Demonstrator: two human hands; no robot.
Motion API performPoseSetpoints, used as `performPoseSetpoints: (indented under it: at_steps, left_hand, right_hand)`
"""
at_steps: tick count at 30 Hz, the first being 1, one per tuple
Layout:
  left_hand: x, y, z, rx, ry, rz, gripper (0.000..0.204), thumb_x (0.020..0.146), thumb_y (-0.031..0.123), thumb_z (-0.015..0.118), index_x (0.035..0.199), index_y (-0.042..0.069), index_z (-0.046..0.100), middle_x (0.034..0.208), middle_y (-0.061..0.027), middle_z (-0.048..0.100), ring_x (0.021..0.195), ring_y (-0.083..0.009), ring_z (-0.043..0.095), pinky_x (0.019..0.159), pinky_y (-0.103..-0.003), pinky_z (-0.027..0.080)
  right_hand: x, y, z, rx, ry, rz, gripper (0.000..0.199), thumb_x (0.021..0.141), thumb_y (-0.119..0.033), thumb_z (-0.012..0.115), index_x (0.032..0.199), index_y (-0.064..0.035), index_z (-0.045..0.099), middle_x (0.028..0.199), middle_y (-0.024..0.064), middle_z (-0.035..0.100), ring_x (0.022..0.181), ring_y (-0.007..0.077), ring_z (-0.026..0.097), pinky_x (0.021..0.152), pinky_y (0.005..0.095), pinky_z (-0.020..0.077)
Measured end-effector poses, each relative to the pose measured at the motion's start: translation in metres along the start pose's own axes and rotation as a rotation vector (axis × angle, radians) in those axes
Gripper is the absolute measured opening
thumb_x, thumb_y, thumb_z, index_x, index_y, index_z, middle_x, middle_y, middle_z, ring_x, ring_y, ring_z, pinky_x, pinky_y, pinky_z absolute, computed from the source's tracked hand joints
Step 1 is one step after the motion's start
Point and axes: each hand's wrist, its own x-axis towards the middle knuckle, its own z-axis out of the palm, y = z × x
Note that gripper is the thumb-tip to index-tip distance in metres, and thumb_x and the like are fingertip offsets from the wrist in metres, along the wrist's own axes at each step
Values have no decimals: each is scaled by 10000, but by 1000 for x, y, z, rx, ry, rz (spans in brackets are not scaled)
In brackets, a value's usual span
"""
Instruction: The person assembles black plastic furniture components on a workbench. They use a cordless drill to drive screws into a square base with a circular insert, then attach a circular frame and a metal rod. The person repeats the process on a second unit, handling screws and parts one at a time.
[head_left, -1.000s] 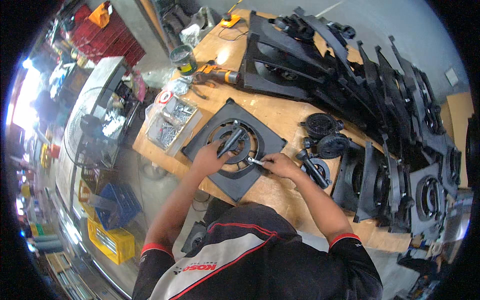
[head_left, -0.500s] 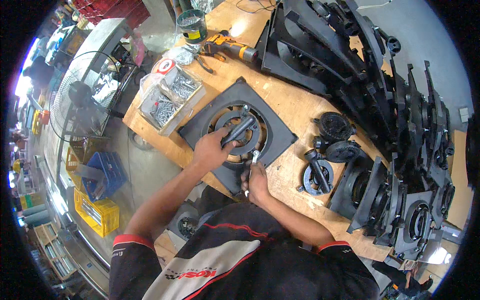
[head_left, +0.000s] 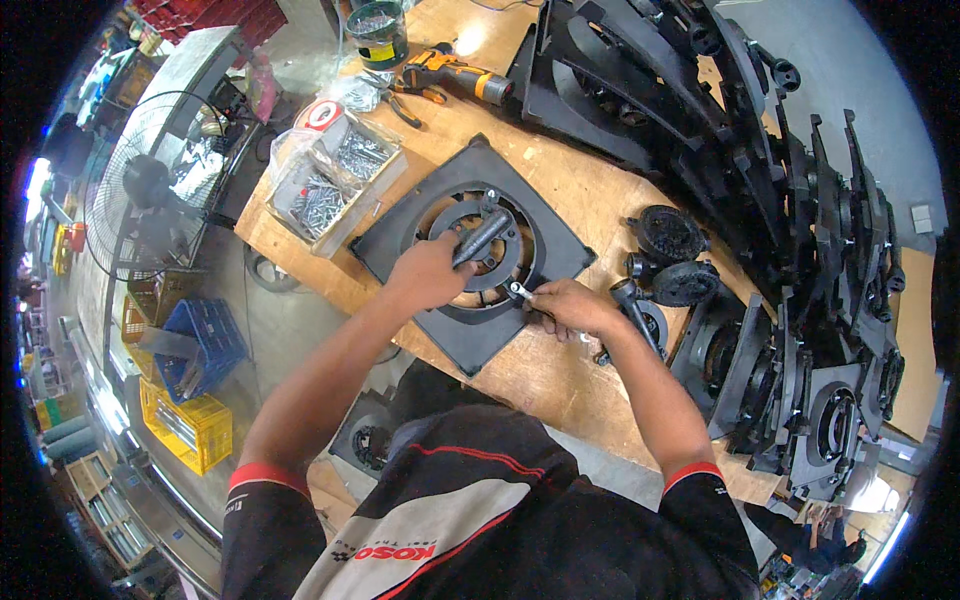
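Observation:
A black square plate [head_left: 470,335] with a round, spoked opening lies cornerwise on the wooden table. In the opening sits a black ring-shaped burner [head_left: 515,255] with a thick tube [head_left: 482,238] slanting across it. My left hand [head_left: 428,272] is closed around the lower end of that tube. With my right hand [head_left: 572,306], I grip a small silver wrench [head_left: 520,290], its ring end over a fastener spot at the opening's lower right edge. A bolt [head_left: 491,196] stands at the opening's top.
Left of the plate is a box of screws [head_left: 330,190]. Behind it lie pliers [head_left: 405,105], an orange cordless screwdriver [head_left: 455,78] and a bucket [head_left: 378,40]. More burner parts [head_left: 668,234] sit to the right, beside stacked black plates [head_left: 690,130]. A fan [head_left: 150,185] stands far left.
My right hand has swung right and away from me, turning the wrench handle from pointing toward me to pointing right. My left hand stays on the tube.

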Motion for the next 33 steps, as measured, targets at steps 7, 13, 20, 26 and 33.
performPoseSetpoints:
  at_steps: [7, 13, 20, 26, 33]
  left_hand:
    - [0, 1, -1, -49, 33, 24, 448, 848, 388, 709, 1057, -1, 633, 850, -261, 682, 858, -440, 675, 778, -513, 531]
    - [-3, 1, 3, -53, 40, -59, 469, 822, 401, 737, 1078, 16, 659, 876, -237, 694, 866, -420, 680, 770, -495, 535]
    - [-3, -3, 9, -73, 131, -53, 476, 804, 412, 754, 1066, 23, 668, 862, -235, 695, 866, -405, 688, 763, -481, 536]
    - [-5, -1, 5, -75, 138, -9, 477, 799, 403, 758, 1060, 13, 673, 850, -239, 693, 858, -409, 688, 766, -483, 533]
    - [-1, -5, 6, -119, 93, -30, 469, 794, 389, 762, 1068, 16, 682, 888, -241, 693, 884, -394, 690, 789, -468, 530]
  right_hand:
    - [14, 9, -2, 88, -30, -5, 257, 975, -249, 516, 1007, -51, 676, 598, 30, 572, 444, 120, 509, 394, 277, 379]
    - [12, 29, 35, 568, 32, 8, 250, 1022, -260, 453, 1029, -68, 612, 592, 27, 512, 403, 106, 389, 362, 261, 282]
    - [33, -8, 140, 1340, 425, -161, 182, 1048, -282, 398, 1036, -128, 495, 657, 38, 493, 460, 135, 376, 414, 286, 281]
    - [15, 4, 112, 1063, 307, -122, 186, 1036, -269, 439, 1018, -109, 532, 675, 34, 537, 461, 133, 443, 404, 287, 347]
    - [2, 16, 50, 492, 68, -92, 321, 1033, -274, 463, 1014, 0, 629, 700, 88, 635, 445, 136, 514, 402, 264, 407]
